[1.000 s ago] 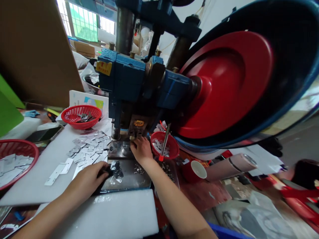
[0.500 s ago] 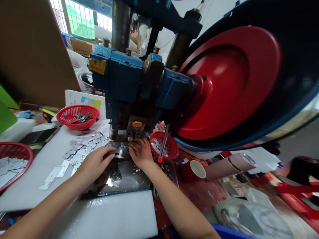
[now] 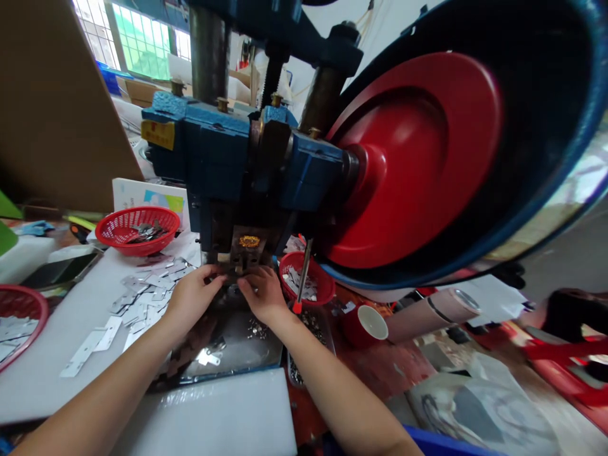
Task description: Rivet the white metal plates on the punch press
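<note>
A blue punch press (image 3: pixel 216 152) stands in front of me. Both hands are at the foot of its tool. My left hand (image 3: pixel 196 296) comes in from the left, thumb and fingers pinched together under the ram; whatever they hold is hidden. Opposite it, my right hand (image 3: pixel 264 295) has its fingers bent around the die area, and its fingertips are also too covered to show what they grip. Below the hands, small shiny metal pieces (image 3: pixel 209 356) lie on the dark steel base plate (image 3: pixel 237 351).
Flat metal plates (image 3: pixel 142 294) are spread on white foam at left, near a red basket (image 3: pixel 137 231). Another red basket (image 3: pixel 308 278) sits behind a rod with a red tip (image 3: pixel 298 306). A red cup (image 3: pixel 361 326), a pink bottle (image 3: pixel 430 313) and the large red flywheel (image 3: pixel 418 164) occupy the right.
My left hand has moved inward and up to the tool, closer to my right hand. The metal surface seen between the hands is now mostly covered. The view has shifted slightly.
</note>
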Motion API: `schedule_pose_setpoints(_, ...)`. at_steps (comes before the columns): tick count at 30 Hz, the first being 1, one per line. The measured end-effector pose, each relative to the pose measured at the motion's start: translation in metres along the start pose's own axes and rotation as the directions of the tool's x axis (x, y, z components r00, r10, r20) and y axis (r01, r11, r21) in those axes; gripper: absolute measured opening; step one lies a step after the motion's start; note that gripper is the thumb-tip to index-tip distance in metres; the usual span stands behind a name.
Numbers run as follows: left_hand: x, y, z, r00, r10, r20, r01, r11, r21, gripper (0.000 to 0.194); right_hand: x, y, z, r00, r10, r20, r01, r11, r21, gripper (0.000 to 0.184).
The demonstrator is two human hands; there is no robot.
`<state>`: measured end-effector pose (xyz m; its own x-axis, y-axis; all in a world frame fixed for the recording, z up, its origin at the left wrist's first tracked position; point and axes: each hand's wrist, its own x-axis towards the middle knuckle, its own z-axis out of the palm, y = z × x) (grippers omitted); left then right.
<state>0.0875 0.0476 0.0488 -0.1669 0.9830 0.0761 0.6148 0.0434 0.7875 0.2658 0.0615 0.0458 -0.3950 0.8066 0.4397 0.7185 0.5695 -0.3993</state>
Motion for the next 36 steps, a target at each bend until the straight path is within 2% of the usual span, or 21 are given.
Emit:
schedule_pose_setpoints(4,0.001,-0.002,0.001,1.0,-0.002,-0.024,0.002,1.0,0.0,0.033,-0.003,-0.003,-0.003,0.993,-0.117,0.004,0.116,0.987,-0.112,0.017)
schedule_pose_setpoints(6,0.0,-0.003,0.002,1.0,0.003,-0.025,-0.003,1.0,0.001,0.033,-0.004,-0.002,-0.002,0.993,-0.116,0.006,0.116,0.989,-0.094,0.016)
schedule_pose_setpoints(9,-0.001,-0.002,0.003,1.0,0.018,-0.014,-0.018,1.0,0.008,0.033,-0.002,0.006,0.004,0.999,-0.04,-0.028,0.042,0.994,0.105,0.022)
schedule_pose_setpoints(11,-0.001,0.0,0.005,1.0,0.029,-0.004,-0.028,0.999,0.021,0.033,-0.001,0.012,0.007,0.997,0.013,-0.078,0.008,0.965,0.26,0.03)
schedule_pose_setpoints(13,-0.001,0.002,0.008,0.999,0.044,0.005,-0.044,0.998,0.039,0.033,-0.002,0.015,0.008,0.991,0.042,-0.124,0.001,0.945,0.327,0.032)
schedule_pose_setpoints(15,0.001,0.003,0.012,0.997,0.071,0.013,-0.072,0.996,0.062,0.033,-0.004,0.015,0.005,0.991,0.039,-0.13,0.0,0.957,0.29,0.028)
schedule_pose_setpoints(20,0.005,0.002,0.018,0.992,0.125,-0.011,-0.122,0.98,0.16,0.033,-0.01,0.008,-0.004,1.0,0.03,-0.009,-0.029,0.996,0.082,0.02)
schedule_pose_setpoints(25,0.007,-0.001,0.016,0.99,0.133,-0.036,-0.12,0.962,0.247,0.031,-0.01,0.008,-0.007,0.999,0.009,0.04,-0.01,1.0,0.029,0.022)
schedule_pose_setpoints(31,0.014,-0.009,0.021,0.988,0.155,-0.005,-0.15,0.961,0.233,0.032,-0.007,0.005,-0.006,0.995,-0.099,0.026,0.101,0.989,-0.104,0.022)
schedule_pose_setpoints(34,0.018,-0.01,0.024,0.984,0.18,0.012,-0.179,0.964,0.199,0.031,-0.002,-0.001,-0.007,0.996,-0.084,0.027,0.087,0.987,-0.136,0.021)
schedule_pose_setpoints(36,0.019,-0.009,0.022,0.982,0.186,0.005,-0.184,0.966,0.183,0.03,-0.002,-0.001,-0.007,0.998,-0.062,0.025,0.064,0.995,-0.082,0.02)
